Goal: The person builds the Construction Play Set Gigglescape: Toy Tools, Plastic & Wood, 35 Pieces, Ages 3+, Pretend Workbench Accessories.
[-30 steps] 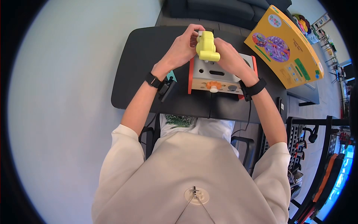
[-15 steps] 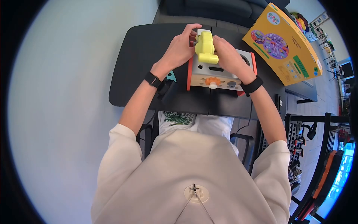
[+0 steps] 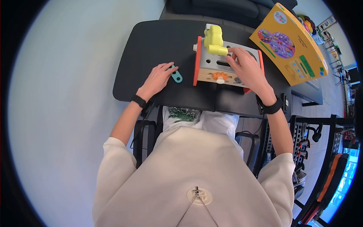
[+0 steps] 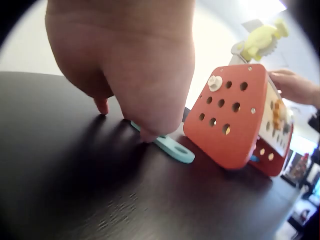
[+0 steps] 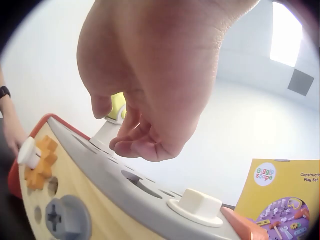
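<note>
On the table, my left hand [image 3: 157, 78] rests its fingertips on a teal strip with holes [image 3: 177, 76], which lies flat left of the toy workbench [image 3: 211, 67]. In the left wrist view the thumb is apart from the strip. A yellow toy saw [image 3: 213, 36] with a toothed disc [image 4: 270, 47] stands above the bench's grey top, by a pale grey piece [image 5: 106, 134]. My right hand [image 3: 249, 72] hovers over the bench top with loosely bent fingers, its fingertips right at the end of the saw's handle. The right wrist view shows the saw mostly hidden behind this hand.
A white bolt [image 4: 215, 83] sits in the bench's red side panel [image 4: 240, 145]. The front carries an orange gear [image 5: 42, 165] and a grey screw [image 5: 67, 217]; another white bolt [image 5: 200, 206] stands on top. A yellow box [image 3: 289, 45] stands at the table's right.
Both hands were at the yellow saw. My left hand has left it and moved down-left onto the teal strip; my right hand has drawn back toward the saw's handle end.
</note>
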The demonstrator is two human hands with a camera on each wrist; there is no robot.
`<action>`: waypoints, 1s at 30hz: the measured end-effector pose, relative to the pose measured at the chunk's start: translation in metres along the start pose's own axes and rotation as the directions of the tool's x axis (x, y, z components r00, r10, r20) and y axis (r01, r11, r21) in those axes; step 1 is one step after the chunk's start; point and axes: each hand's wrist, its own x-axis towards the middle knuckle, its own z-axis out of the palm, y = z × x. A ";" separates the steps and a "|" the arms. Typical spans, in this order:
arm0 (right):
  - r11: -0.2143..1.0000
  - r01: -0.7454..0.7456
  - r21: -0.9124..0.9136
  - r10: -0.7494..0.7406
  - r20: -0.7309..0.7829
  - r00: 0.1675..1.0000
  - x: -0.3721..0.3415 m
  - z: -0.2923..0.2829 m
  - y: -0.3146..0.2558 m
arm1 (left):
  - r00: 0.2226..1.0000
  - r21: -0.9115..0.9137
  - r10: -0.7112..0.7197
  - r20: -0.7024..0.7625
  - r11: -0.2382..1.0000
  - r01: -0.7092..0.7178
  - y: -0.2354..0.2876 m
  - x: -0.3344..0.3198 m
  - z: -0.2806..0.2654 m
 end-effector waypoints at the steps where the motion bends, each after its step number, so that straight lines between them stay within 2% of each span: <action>1: 1.000 0.020 0.011 -0.019 -0.017 1.000 -0.004 -0.001 -0.001 | 0.999 0.058 -0.033 0.014 0.998 0.032 0.007 -0.004 -0.011; 2: 1.000 0.023 0.012 -0.023 -0.015 1.000 -0.008 -0.003 -0.002 | 0.997 0.116 -0.068 0.025 0.991 0.065 0.010 -0.009 -0.017; 6: 1.000 0.015 0.010 -0.015 -0.002 1.000 -0.015 -0.008 -0.009 | 0.993 0.112 -0.115 -0.010 0.987 0.115 -0.002 -0.019 -0.016; 8: 1.000 0.009 0.027 -0.009 -0.002 1.000 -0.018 -0.008 -0.011 | 0.952 -0.138 -0.305 -0.036 0.945 0.298 0.000 -0.015 -0.020; 9: 0.998 0.023 0.063 -0.023 -0.003 1.000 -0.018 -0.006 -0.011 | 0.953 -0.138 -0.302 -0.036 0.946 0.294 0.002 -0.012 -0.021; 11: 0.994 0.036 0.101 -0.036 -0.003 0.999 -0.019 -0.002 -0.010 | 0.934 -0.398 -0.331 -0.136 0.881 0.254 0.030 0.005 -0.048; 12: 0.993 0.036 0.109 -0.038 0.019 0.999 -0.018 -0.001 -0.009 | 0.934 -0.398 -0.332 -0.136 0.881 0.255 0.045 0.014 -0.062; 14: 0.992 0.041 0.121 -0.047 0.045 0.998 -0.017 0.006 -0.008 | 0.967 -0.462 -0.208 -0.144 0.879 0.120 0.072 0.031 -0.085; 15: 0.991 0.089 0.099 -0.092 0.024 0.995 -0.017 0.011 -0.007 | 0.967 -0.461 -0.212 -0.145 0.879 0.123 0.080 0.037 -0.088; 17: 0.988 0.137 0.074 -0.138 -0.001 0.990 -0.018 0.014 -0.009 | 0.985 -0.414 -0.014 -0.173 0.908 -0.060 0.089 0.051 -0.090; 18: 0.987 0.159 0.034 -0.159 0.005 0.987 -0.019 0.016 -0.012 | 0.985 -0.414 -0.011 -0.172 0.908 -0.062 0.089 0.057 -0.087; 20: 0.984 0.176 -0.008 -0.176 0.009 0.984 -0.019 0.017 -0.012 | 0.976 -0.308 0.157 -0.151 0.931 -0.198 0.090 0.070 -0.082; 21: 0.983 0.184 -0.028 -0.184 0.005 0.983 -0.019 0.020 -0.011 | 0.987 -0.336 0.139 -0.084 0.928 -0.159 0.092 0.073 -0.080; 24: 0.981 0.184 -0.059 -0.184 -0.003 0.983 -0.018 0.025 -0.005 | 0.985 -0.252 0.163 -0.058 0.952 -0.172 0.098 0.080 -0.085; 28: 0.983 0.175 -0.053 -0.176 -0.016 0.984 -0.018 0.027 -0.005 | 0.987 -0.247 0.154 -0.043 0.956 -0.160 0.096 0.083 -0.082; 30: 0.985 0.167 -0.044 -0.167 -0.012 0.986 -0.018 0.027 -0.004 | 0.994 -0.291 0.097 -0.047 0.951 -0.107 0.097 0.083 -0.083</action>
